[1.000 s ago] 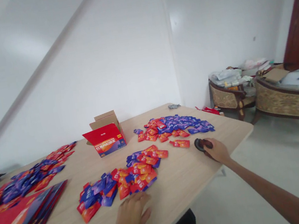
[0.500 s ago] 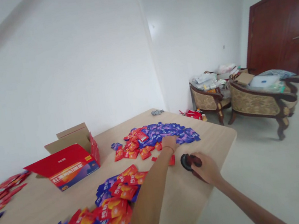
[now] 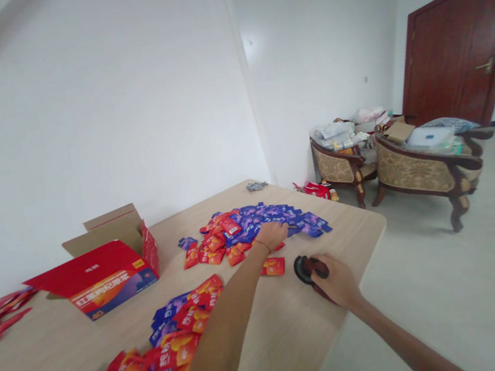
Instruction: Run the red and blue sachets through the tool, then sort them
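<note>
One black, round-headed tool with a glossy reddish-brown handle sits on the pale wood-grain bench, close to its near right edge. I have the right hand closed around the handle, a grip that seems to suit because it leaves the head clear of the fingers. The left hand reaches across to the spread of blue-purple and red-orange flat sachets towards the right corner, fingers curled down over them; from here I cannot tell whether they pinch anything. I take the loose, overlapping spread as a way to keep sachets easy to reach. A lone red-orange sachet lies between it and the tool. A heap of mixed sachets lies beside the left forearm. Farther out, an open red cardboard box stands near the far edge, probably out of the arms' way.
</note>
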`<state>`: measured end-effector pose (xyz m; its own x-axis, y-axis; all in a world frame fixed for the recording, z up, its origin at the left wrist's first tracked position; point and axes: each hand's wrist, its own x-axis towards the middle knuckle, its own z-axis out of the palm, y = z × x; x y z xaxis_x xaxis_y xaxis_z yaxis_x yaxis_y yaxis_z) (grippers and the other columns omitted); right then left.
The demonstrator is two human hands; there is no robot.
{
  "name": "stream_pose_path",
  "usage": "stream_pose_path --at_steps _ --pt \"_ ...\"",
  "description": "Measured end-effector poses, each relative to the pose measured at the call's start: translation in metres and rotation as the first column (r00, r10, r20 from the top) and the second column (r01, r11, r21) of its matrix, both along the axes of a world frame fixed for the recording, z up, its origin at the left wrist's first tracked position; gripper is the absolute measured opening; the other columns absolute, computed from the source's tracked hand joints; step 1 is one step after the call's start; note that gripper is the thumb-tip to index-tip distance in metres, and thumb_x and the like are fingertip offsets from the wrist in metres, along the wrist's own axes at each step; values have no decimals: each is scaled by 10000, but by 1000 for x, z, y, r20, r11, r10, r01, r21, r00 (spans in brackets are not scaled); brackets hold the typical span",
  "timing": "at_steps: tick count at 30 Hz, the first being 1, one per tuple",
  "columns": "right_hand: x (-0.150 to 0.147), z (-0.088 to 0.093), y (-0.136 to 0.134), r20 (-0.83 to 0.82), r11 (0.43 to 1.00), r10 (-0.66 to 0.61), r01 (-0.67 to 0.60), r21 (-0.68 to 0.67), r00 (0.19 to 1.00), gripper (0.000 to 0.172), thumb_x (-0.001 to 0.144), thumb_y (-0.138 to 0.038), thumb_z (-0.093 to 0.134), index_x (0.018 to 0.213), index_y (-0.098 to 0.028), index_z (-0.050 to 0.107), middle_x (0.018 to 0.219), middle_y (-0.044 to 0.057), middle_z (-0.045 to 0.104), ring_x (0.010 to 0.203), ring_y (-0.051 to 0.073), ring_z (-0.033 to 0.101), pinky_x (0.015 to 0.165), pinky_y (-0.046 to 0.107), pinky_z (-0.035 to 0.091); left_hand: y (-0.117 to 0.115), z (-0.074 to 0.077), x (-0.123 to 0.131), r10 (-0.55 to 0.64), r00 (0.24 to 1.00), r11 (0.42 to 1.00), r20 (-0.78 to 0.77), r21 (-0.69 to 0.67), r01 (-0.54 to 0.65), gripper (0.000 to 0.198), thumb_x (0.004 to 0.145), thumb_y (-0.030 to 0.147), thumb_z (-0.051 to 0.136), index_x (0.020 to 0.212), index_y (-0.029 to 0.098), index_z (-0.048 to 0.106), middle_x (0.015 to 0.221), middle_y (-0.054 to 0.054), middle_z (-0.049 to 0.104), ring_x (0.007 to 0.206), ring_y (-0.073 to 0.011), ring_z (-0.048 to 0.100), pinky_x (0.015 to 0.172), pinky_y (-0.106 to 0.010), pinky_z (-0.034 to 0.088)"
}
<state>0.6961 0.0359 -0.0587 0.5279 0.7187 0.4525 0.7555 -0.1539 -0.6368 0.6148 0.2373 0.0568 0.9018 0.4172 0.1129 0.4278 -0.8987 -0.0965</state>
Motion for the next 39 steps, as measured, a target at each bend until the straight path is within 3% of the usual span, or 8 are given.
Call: stream_pose_path --at_steps 5,8,16,20,24,30,35,39 --pt "0 -1 -1 33 1000 -12 12 10 999 309 819 -280 630 1121 -274 695 1076 44 736 955 245 693 853 343 513 0 38 -36 173 971 985 163 -45 -168 347 1091 328 319 1352 140 449 1099 -151 688 1061 -255 664 885 -373 502" --pt "0 -3 -1 39 1000 -3 3 12 999 305 821 -285 624 1118 -269 692 1074 42 731 953 243 691 849 342 510 -8 41 -75 273 935 961 225 -99 -256 350 1092 296 218 1339 138 408 1048 -153 686 1001 -258 678 826 -352 492" --pt "-1 0 -5 62 999 -13 15 -32 998 338 843 -295 593 1162 -233 686 1111 61 721 988 243 680 859 331 485 -57 -25 -184 44 993 950 113 -312 -7 421 1090 411 254 965 189 590 912 -35 675 845 -162 643 762 -252 501" --pt "-2 3 -7 68 999 -9 13 -52 998 326 853 -299 589 1155 -231 692 1113 64 719 981 237 674 848 318 476 -79 -51 -202 -139 988 911 62 -382 152 310 1070 388 373 1041 205 621 913 3 697 817 -133 658 731 -209 510" --pt "-1 5 -8 67 999 -9 12 -51 998 312 848 -279 599 1140 -222 695 1098 63 724 975 231 665 846 311 464 -87 -48 -199 -195 976 916 97 -336 217 277 1058 304 397 1178 204 626 1108 -50 687 1033 -169 643 943 -267 492" --pt "1 4 -9 100 998 5 2 -68 995 308 856 -286 601 1141 -216 694 1097 66 725 967 230 661 830 309 456 -138 -31 -213 -93 976 967 196 -216 135 377 1026 180 394 1373 201 538 1390 -114 542 1253 -234 525 1100 -412 415" --pt "-1 0 -10 173 999 -13 20 -40 985 330 885 -351 597 1178 -224 681 1135 67 710 977 233 666 836 312 462 -230 -82 -248 1 988 1000 156 13 -3 345 982 270 542 1301 152 600 1260 -128 638 1174 -272 587 1013 -420 501" --pt "-6 0 -13 239 998 -34 47 -49 970 357 912 -425 587 1201 -237 679 1138 68 701 944 229 674 799 311 468 -261 -123 -267 9 978 984 207 171 -46 434 941 184 599 1365 99 556 1321 -145 626 1231 -273 582 1044 -401 501"
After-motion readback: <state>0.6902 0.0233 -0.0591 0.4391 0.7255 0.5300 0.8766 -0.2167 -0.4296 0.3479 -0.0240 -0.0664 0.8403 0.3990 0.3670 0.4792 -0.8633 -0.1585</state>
